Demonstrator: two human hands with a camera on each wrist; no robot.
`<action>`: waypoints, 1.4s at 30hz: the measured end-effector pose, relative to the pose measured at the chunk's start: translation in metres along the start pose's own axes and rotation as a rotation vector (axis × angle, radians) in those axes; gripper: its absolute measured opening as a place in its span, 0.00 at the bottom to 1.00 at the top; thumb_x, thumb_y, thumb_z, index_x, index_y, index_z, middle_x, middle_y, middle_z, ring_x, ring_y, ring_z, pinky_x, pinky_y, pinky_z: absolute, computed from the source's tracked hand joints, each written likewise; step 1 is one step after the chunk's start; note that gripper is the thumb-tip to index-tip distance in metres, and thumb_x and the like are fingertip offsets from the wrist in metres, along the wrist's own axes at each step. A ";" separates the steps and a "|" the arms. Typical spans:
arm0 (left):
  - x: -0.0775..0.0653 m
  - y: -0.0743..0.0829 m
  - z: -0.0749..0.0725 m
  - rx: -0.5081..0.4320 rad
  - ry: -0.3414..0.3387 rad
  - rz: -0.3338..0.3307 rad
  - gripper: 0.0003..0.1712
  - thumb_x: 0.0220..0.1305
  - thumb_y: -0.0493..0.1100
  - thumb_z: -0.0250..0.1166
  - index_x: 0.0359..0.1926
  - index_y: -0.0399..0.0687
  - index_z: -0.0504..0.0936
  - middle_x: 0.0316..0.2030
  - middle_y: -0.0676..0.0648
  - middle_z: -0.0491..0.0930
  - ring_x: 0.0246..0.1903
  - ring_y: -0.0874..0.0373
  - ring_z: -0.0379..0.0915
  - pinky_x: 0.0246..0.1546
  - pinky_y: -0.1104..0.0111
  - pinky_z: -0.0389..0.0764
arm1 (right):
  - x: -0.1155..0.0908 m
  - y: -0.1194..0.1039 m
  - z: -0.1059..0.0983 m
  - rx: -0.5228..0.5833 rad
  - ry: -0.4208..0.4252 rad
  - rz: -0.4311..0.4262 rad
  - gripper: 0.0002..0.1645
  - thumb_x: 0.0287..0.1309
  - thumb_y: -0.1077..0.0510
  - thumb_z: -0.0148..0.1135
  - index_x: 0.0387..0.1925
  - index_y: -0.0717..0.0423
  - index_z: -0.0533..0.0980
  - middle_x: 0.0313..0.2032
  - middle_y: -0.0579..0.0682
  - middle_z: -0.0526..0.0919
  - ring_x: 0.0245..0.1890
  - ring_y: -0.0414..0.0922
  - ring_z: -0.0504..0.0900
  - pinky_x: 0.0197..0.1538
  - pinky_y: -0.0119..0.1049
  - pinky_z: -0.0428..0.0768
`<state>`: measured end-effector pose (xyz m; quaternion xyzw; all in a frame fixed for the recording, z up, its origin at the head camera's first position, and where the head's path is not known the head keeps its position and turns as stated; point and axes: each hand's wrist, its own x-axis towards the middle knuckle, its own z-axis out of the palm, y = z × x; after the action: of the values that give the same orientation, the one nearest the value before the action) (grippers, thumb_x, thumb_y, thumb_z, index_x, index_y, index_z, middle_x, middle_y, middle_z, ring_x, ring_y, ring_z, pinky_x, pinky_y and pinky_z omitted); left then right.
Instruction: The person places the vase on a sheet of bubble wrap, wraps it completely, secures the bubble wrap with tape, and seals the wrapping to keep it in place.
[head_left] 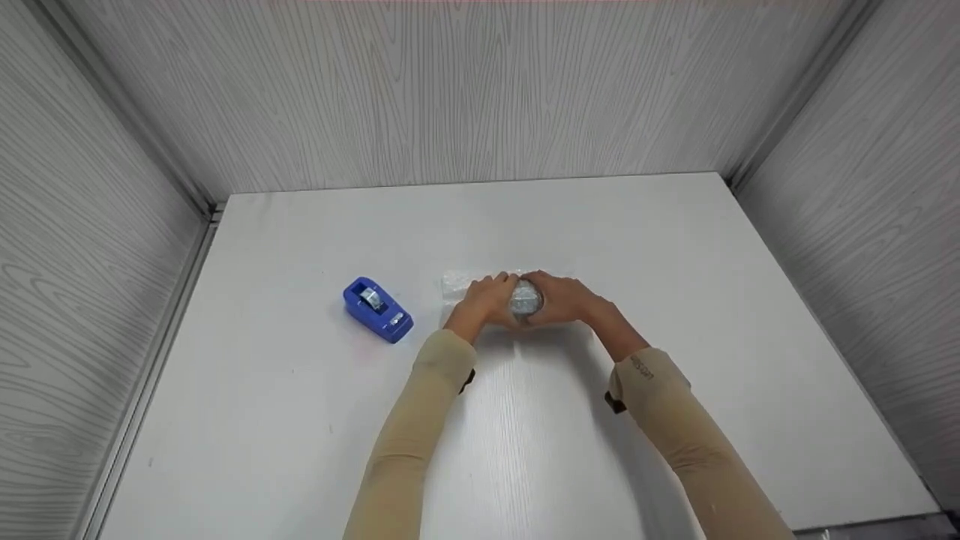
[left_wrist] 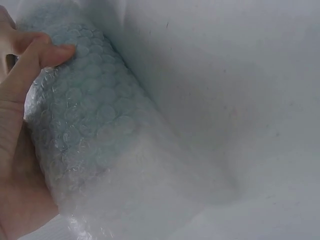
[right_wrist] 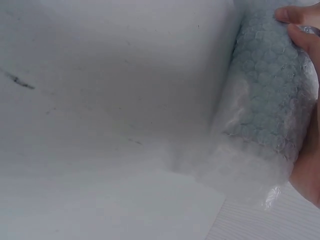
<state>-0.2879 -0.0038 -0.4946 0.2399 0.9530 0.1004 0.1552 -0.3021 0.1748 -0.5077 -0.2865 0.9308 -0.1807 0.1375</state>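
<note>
A bubble-wrapped cylinder point(head_left: 526, 298) is between the two hands near the middle of the table, its round greyish end facing up in the head view. My left hand point(head_left: 491, 298) holds it from the left, thumb bent over the wrap. From the other side my right hand point(head_left: 566, 298) grips it, fingertips on the bubbles. In the left wrist view the bubble wrap point(left_wrist: 95, 95) looks pale blue-green over what it covers, and its clear edge sticks out past that. The right wrist view shows the same loose edge of wrap point(right_wrist: 245, 170). The wrapped thing itself is hidden.
A blue tape dispenser point(head_left: 378, 310) with a roll of clear tape lies left of the hands. A flat strip of bubble wrap point(head_left: 455, 284) shows on the white table point(head_left: 300, 420) beside the left hand. Grey wood-grain panels point(head_left: 465, 97) rise at the back and both sides.
</note>
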 end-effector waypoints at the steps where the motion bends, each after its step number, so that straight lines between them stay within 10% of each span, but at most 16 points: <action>1: 0.000 0.000 0.000 0.004 -0.002 -0.003 0.50 0.50 0.63 0.65 0.67 0.44 0.57 0.59 0.43 0.64 0.55 0.45 0.63 0.54 0.53 0.65 | 0.000 0.000 0.001 -0.005 0.014 -0.015 0.50 0.41 0.36 0.65 0.65 0.51 0.60 0.55 0.50 0.71 0.50 0.50 0.73 0.51 0.49 0.69; 9: 0.001 0.004 -0.003 0.021 -0.029 -0.032 0.54 0.47 0.63 0.68 0.68 0.45 0.55 0.61 0.42 0.62 0.56 0.46 0.62 0.54 0.54 0.65 | -0.013 -0.008 0.012 -0.212 0.228 -0.118 0.50 0.43 0.39 0.65 0.63 0.59 0.60 0.59 0.56 0.67 0.57 0.53 0.66 0.59 0.49 0.60; 21: 0.002 -0.001 -0.001 -0.034 -0.077 -0.054 0.55 0.50 0.60 0.67 0.69 0.42 0.50 0.65 0.41 0.57 0.61 0.44 0.55 0.59 0.52 0.57 | -0.009 -0.026 0.035 -0.378 0.303 -0.008 0.52 0.41 0.45 0.73 0.62 0.61 0.59 0.56 0.59 0.67 0.50 0.58 0.71 0.48 0.52 0.70; 31: 0.001 -0.004 0.024 0.291 0.225 0.006 0.50 0.51 0.64 0.63 0.65 0.36 0.58 0.56 0.39 0.66 0.55 0.46 0.63 0.53 0.54 0.64 | -0.003 -0.020 0.028 -0.376 0.281 -0.027 0.44 0.46 0.49 0.71 0.61 0.62 0.61 0.55 0.59 0.69 0.45 0.59 0.74 0.44 0.52 0.74; 42: 0.001 0.009 0.026 0.324 0.291 -0.098 0.43 0.51 0.51 0.69 0.63 0.39 0.61 0.51 0.41 0.71 0.50 0.48 0.68 0.51 0.55 0.67 | 0.010 -0.015 0.007 -0.244 0.087 -0.027 0.50 0.41 0.43 0.71 0.63 0.58 0.60 0.55 0.57 0.69 0.45 0.58 0.74 0.44 0.52 0.73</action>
<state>-0.2760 0.0070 -0.5164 0.1979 0.9796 -0.0283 -0.0201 -0.3000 0.1558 -0.5092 -0.3055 0.9470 -0.0802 0.0588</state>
